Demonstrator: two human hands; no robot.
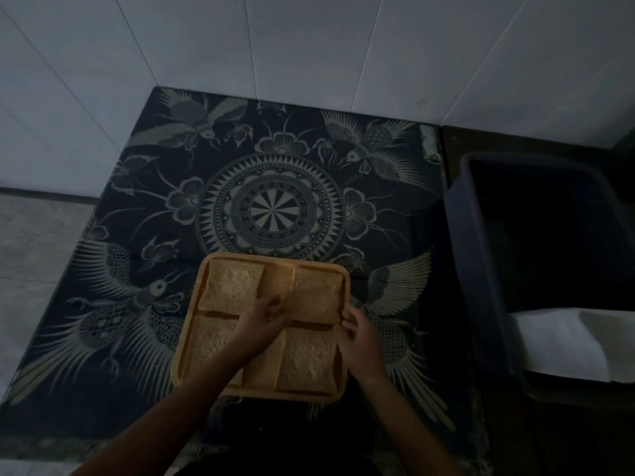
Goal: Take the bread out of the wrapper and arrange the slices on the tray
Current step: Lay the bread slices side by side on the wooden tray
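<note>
A square wooden tray [192, 381] lies on a dark patterned cloth, near the front. Several bread slices lie flat in it: a far-left slice [232, 285], a far-right slice [318, 297], a near-left slice [209, 345] and a near-right slice [305, 362]. My left hand [261, 321] reaches across the tray middle, fingers touching the near-left edge of the far-right slice. My right hand [359, 334] is at the tray's right rim, fingers at that slice's near-right corner. The scene is dim. No wrapper is seen on the cloth.
The dark cloth with bird and mandala print [271, 211] covers the surface. A dark plastic bin [481, 269] stands to the right, with something white [563, 341] inside. White tiled walls [309, 46] rise behind, and pale floor shows at left.
</note>
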